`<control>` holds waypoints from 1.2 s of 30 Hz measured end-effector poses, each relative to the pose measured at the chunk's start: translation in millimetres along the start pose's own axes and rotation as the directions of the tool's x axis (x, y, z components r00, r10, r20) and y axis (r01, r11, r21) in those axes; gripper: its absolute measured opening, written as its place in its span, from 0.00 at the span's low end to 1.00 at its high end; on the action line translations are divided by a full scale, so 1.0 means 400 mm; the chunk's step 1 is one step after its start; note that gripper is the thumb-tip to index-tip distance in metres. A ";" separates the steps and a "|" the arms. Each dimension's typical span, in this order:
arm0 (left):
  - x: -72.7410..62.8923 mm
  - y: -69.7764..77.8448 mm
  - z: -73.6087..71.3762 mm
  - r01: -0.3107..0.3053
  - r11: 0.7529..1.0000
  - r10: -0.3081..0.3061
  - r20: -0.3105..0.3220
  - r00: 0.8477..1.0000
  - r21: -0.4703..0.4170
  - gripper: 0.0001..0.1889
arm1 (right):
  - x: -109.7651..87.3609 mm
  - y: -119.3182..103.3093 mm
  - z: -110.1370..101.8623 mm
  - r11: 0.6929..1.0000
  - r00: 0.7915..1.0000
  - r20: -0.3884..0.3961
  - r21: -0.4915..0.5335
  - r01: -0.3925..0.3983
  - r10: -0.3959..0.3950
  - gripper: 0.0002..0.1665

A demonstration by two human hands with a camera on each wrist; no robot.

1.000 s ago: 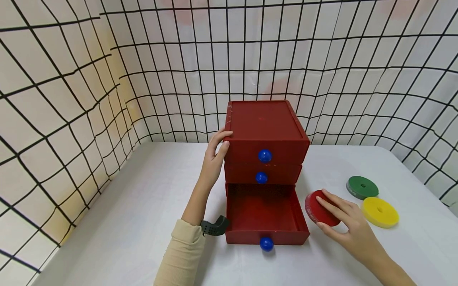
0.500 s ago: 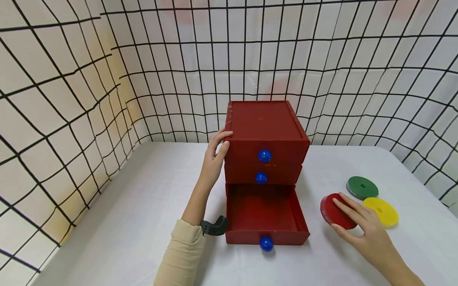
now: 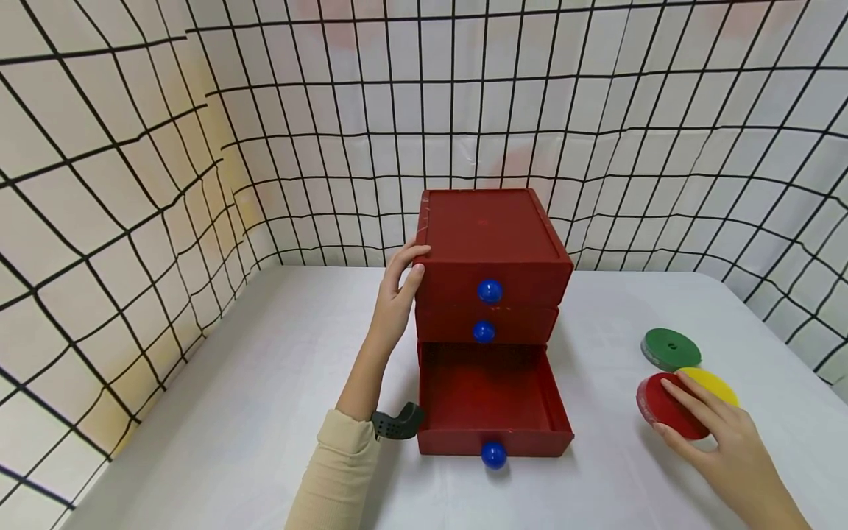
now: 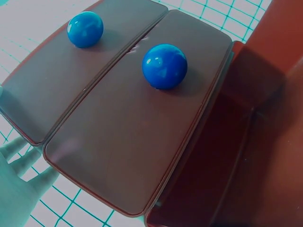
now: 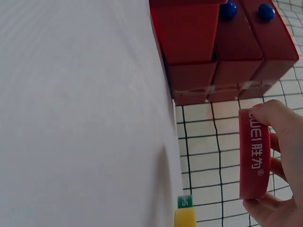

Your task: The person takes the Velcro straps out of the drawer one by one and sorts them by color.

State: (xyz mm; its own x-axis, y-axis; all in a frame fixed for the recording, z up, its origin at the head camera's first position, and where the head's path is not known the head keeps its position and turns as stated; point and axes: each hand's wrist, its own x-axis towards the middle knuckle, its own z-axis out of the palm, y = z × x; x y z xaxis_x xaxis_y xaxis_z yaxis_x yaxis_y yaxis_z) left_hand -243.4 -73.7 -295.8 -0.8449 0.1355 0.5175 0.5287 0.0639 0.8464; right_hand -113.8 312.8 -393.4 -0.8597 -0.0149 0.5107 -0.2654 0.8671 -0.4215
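In the head view my left hand (image 3: 394,298) rests against the upper left edge of a red drawer unit (image 3: 486,224), fingertips over the top and thumb by the front corner. The left wrist view shows its fingers (image 4: 23,163) lying along the side. The bottom drawer (image 3: 486,386) is pulled out and nothing lies in it. My right hand (image 3: 732,442) holds a red roll of tape (image 3: 669,408) by its rim, raised off the table; white lettering shows on its edge in the right wrist view. Behind it, a yellow roll (image 3: 718,384) is partly covered.
A green roll of tape (image 3: 670,349) lies on the white table (image 3: 298,353) behind the yellow one. Blue knobs (image 3: 490,291) stick out from the drawer fronts. A black wire grid (image 3: 371,132) stands around the back and sides.
My right hand has carried the red roll rightward, from beside the open drawer to just in front of the yellow roll. The left hand has stayed in place.
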 end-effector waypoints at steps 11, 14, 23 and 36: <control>0.001 -0.002 0.000 0.003 1.000 -0.003 0.005 1.000 -0.007 0.17 | -0.040 0.103 -0.009 0.934 0.937 0.185 -0.259 -0.246 0.298 0.43; 0.009 -0.032 -0.003 -0.019 1.000 0.019 -0.002 1.000 -0.006 0.17 | -0.046 0.127 -0.007 0.920 0.927 0.190 -0.291 -0.263 0.325 0.44; 0.000 -0.005 -0.001 0.004 1.000 -0.004 0.000 1.000 -0.013 0.17 | -0.058 0.156 -0.008 0.880 0.888 0.219 -0.358 -0.313 0.405 0.46; 0.001 -0.001 -0.001 0.006 1.000 -0.005 0.006 1.000 -0.013 0.17 | -0.064 0.167 -0.009 0.798 0.766 0.303 -0.431 -0.421 0.567 0.49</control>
State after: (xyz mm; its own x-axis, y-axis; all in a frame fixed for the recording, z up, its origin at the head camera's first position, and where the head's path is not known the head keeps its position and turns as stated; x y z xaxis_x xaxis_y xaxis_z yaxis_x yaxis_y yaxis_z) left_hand -243.9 -74.0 -295.9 -0.8473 0.1409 0.5121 0.5229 0.0520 0.8508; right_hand -108.0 372.8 -431.9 -0.9412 0.3294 -0.0755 0.3379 0.9129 -0.2289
